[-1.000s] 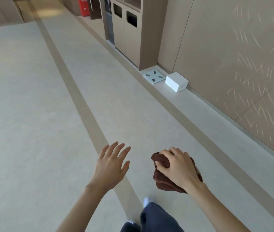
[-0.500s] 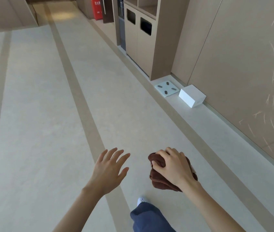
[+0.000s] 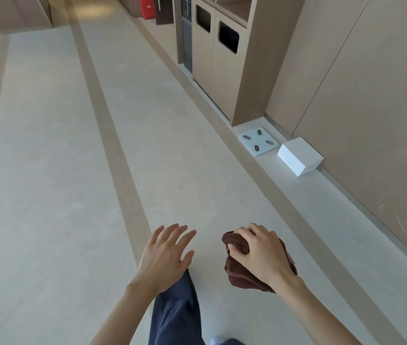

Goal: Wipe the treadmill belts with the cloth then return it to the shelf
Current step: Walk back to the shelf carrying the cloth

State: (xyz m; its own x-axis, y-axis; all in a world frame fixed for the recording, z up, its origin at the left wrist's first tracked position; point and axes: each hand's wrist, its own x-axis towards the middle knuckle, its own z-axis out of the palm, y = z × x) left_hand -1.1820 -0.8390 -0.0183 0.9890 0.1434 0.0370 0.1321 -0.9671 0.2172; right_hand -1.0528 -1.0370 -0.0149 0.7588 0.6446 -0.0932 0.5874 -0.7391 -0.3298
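Brown cloth (image 3: 237, 268) being gripped, bunched, by curled fingers of right hand (image 3: 259, 255); long axis cannot be told. Left hand (image 3: 165, 255) being held spread, holding nothing.

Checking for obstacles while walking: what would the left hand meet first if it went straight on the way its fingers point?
Nothing close: the left hand points ahead and rightward over bare floor. Farther on, that line reaches the scale by the wall, though depth is unclear.

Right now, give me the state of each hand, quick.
Left hand: open, fingers spread, holding nothing.
Right hand: closed, gripping the brown cloth.
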